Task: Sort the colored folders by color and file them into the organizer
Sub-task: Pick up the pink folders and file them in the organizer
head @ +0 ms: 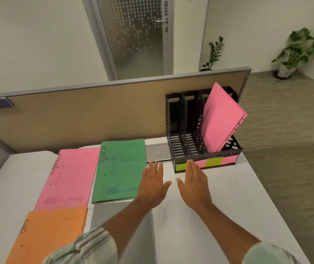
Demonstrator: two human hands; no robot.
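ADMIN on green folder (121, 164), PUSH on door (133, 39)

my feed is bright and evenly lit, soft indoor light with no hard glare. the white surface (228, 197) around the right hand (194, 184) is nearly washed out, and shadows under it and the left hand (153, 184) are faint. beyond the hands the partition (114, 103) rim bows from the wide lens. the plant (300, 48) far to their right smears, and the sleeves (87, 248) nearer me go soft.
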